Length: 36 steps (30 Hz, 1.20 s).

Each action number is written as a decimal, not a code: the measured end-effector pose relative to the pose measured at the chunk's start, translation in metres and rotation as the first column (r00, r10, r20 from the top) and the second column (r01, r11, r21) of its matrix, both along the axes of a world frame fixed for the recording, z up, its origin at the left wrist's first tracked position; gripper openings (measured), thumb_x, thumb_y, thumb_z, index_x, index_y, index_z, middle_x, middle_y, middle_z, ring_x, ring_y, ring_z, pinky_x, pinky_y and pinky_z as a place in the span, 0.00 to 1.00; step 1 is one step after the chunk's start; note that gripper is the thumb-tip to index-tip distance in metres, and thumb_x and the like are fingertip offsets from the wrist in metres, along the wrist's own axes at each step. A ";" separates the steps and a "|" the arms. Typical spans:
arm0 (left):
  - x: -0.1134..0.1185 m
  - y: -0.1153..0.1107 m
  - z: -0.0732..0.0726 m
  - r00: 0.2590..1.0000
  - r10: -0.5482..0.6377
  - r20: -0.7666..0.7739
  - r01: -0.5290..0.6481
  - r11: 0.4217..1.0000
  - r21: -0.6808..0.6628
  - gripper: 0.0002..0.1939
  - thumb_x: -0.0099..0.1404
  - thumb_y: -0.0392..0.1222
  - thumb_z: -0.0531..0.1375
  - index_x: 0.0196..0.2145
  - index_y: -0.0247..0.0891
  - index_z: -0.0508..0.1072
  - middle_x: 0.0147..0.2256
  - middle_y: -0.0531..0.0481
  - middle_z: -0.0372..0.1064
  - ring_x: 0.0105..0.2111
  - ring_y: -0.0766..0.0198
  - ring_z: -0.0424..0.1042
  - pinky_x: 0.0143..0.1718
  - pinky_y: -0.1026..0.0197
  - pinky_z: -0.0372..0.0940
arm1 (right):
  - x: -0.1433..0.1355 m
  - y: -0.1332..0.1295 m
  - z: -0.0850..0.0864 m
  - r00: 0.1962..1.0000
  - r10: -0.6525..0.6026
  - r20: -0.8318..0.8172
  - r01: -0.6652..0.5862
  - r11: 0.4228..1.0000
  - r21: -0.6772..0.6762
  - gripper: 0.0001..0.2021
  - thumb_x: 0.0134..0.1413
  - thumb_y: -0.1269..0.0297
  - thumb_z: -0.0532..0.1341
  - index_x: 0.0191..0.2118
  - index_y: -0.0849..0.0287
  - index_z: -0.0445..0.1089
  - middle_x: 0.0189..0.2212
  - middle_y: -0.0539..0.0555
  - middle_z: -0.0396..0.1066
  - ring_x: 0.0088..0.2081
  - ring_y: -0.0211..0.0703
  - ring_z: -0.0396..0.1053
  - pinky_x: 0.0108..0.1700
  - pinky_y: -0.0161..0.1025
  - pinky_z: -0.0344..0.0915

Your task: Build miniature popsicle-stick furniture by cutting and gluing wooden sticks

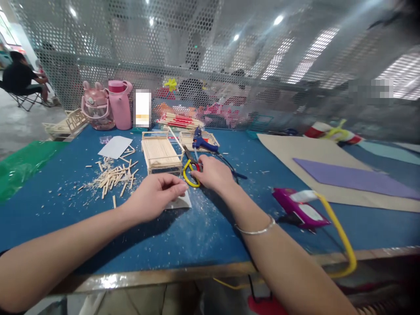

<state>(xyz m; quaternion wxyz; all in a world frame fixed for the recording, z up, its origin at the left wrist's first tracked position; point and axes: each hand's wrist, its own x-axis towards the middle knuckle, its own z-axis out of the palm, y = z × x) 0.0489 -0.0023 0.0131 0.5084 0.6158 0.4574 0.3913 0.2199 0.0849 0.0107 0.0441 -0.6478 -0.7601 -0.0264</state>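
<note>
My left hand point(159, 192) is closed, fingertips pinched together over a small white paper point(182, 201); anything between the fingertips is too small to make out. My right hand point(213, 173) rests its fingers on the red and yellow handles of the scissors point(191, 173), whose blades point away toward the back. Just behind my left hand stands a small bed-like frame of wooden sticks point(161, 153). A blue glue gun point(205, 142) lies behind the scissors, partly over another stick piece point(215, 139).
Cut sticks point(114, 177) and crumbs lie at the left, near a white card point(116, 147). Pink bottles point(120, 107) stand behind. A purple sheet point(354, 177) and a magenta power strip point(300, 208) with a yellow cord are at the right.
</note>
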 end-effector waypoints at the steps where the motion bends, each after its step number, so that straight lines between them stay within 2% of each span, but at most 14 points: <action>1: -0.001 0.001 0.001 1.000 0.024 0.009 -0.024 1.000 0.002 0.08 0.58 0.44 0.57 0.24 0.38 0.70 0.20 0.55 0.63 0.19 0.70 0.57 0.22 0.65 0.54 | 0.000 0.000 0.001 1.000 -0.011 0.010 0.011 1.000 0.007 0.15 0.50 0.54 0.58 0.40 0.58 0.68 0.40 0.60 0.73 0.40 0.52 0.71 0.33 0.39 0.61; 5: -0.008 0.000 -0.007 0.994 0.081 0.068 -0.083 0.996 0.021 0.09 0.57 0.46 0.58 0.25 0.38 0.70 0.21 0.54 0.64 0.20 0.70 0.58 0.24 0.65 0.56 | 0.018 0.007 0.003 0.993 -0.114 -0.010 0.114 0.993 -0.014 0.12 0.53 0.56 0.55 0.36 0.57 0.70 0.38 0.59 0.74 0.40 0.51 0.71 0.33 0.39 0.61; 9: -0.018 -0.001 -0.018 0.993 0.070 0.098 -0.069 0.997 -0.020 0.12 0.54 0.49 0.60 0.29 0.37 0.71 0.23 0.53 0.65 0.21 0.70 0.58 0.24 0.64 0.56 | 0.039 0.025 0.003 0.976 -0.213 -0.030 0.215 0.976 0.043 0.11 0.56 0.61 0.52 0.40 0.56 0.69 0.41 0.58 0.73 0.43 0.50 0.70 0.35 0.38 0.62; 12: -0.021 0.001 -0.020 0.985 0.084 0.149 -0.080 0.996 -0.031 0.12 0.54 0.50 0.61 0.28 0.37 0.71 0.22 0.54 0.64 0.20 0.70 0.57 0.24 0.64 0.56 | 0.040 0.047 0.004 0.983 -0.177 0.050 0.173 0.982 0.072 0.17 0.56 0.62 0.52 0.52 0.56 0.63 0.44 0.60 0.72 0.44 0.52 0.70 0.36 0.39 0.63; 14: -0.021 0.003 -0.020 0.980 0.087 0.180 -0.083 0.996 -0.029 0.12 0.53 0.49 0.61 0.28 0.37 0.70 0.22 0.54 0.63 0.20 0.71 0.57 0.24 0.64 0.55 | 0.037 0.064 0.006 0.986 -0.127 0.104 0.121 0.991 0.061 0.21 0.55 0.62 0.55 0.56 0.56 0.60 0.46 0.62 0.71 0.44 0.53 0.70 0.36 0.40 0.63; 20: -0.020 0.002 -0.021 0.975 0.081 0.208 -0.074 0.996 -0.041 0.11 0.52 0.48 0.62 0.31 0.38 0.72 0.25 0.52 0.66 0.21 0.70 0.58 0.23 0.64 0.55 | 0.040 0.106 0.008 0.976 -0.070 0.209 0.074 0.997 -0.012 0.15 0.54 0.62 0.57 0.47 0.57 0.70 0.44 0.63 0.72 0.45 0.53 0.70 0.39 0.40 0.63; 26: -0.018 0.000 -0.022 0.967 0.085 0.240 -0.073 0.996 -0.056 0.10 0.51 0.44 0.62 0.31 0.39 0.73 0.25 0.53 0.67 0.22 0.70 0.60 0.24 0.64 0.57 | 0.048 0.121 0.008 0.966 -0.101 0.236 0.104 0.995 -0.002 0.15 0.55 0.63 0.56 0.47 0.58 0.72 0.46 0.65 0.71 0.47 0.54 0.69 0.41 0.41 0.63; 29: -0.018 0.000 -0.021 0.967 0.077 0.242 -0.066 0.997 -0.050 0.09 0.52 0.44 0.62 0.30 0.38 0.72 0.25 0.54 0.66 0.22 0.70 0.60 0.24 0.64 0.57 | 0.042 0.114 0.011 0.967 -0.129 0.222 0.130 0.991 0.007 0.15 0.55 0.67 0.55 0.48 0.62 0.70 0.45 0.68 0.71 0.46 0.55 0.70 0.41 0.42 0.63; 32: -0.019 -0.001 -0.020 0.972 0.072 0.225 -0.065 0.997 -0.041 0.08 0.54 0.45 0.60 0.29 0.38 0.71 0.24 0.53 0.65 0.21 0.70 0.59 0.23 0.64 0.56 | 0.027 0.086 0.015 0.974 -0.122 0.189 0.111 0.992 0.065 0.18 0.55 0.69 0.54 0.52 0.62 0.65 0.45 0.67 0.71 0.45 0.55 0.70 0.40 0.42 0.63; 34: -0.019 -0.001 -0.019 0.975 0.070 0.211 -0.064 0.997 -0.038 0.07 0.54 0.45 0.60 0.28 0.38 0.70 0.24 0.53 0.65 0.21 0.70 0.59 0.24 0.64 0.56 | 0.015 0.058 0.016 0.992 -0.018 0.122 0.002 0.991 0.135 0.15 0.56 0.67 0.53 0.49 0.59 0.66 0.43 0.63 0.72 0.44 0.52 0.70 0.39 0.40 0.62; 36: -0.019 -0.001 -0.018 0.979 0.065 0.194 -0.061 0.998 -0.027 0.07 0.55 0.45 0.59 0.28 0.38 0.69 0.23 0.54 0.64 0.21 0.70 0.59 0.24 0.63 0.56 | 0.003 0.030 0.014 0.990 0.133 0.048 -0.135 0.990 0.042 0.09 0.56 0.65 0.53 0.39 0.58 0.69 0.37 0.58 0.74 0.39 0.48 0.71 0.37 0.37 0.61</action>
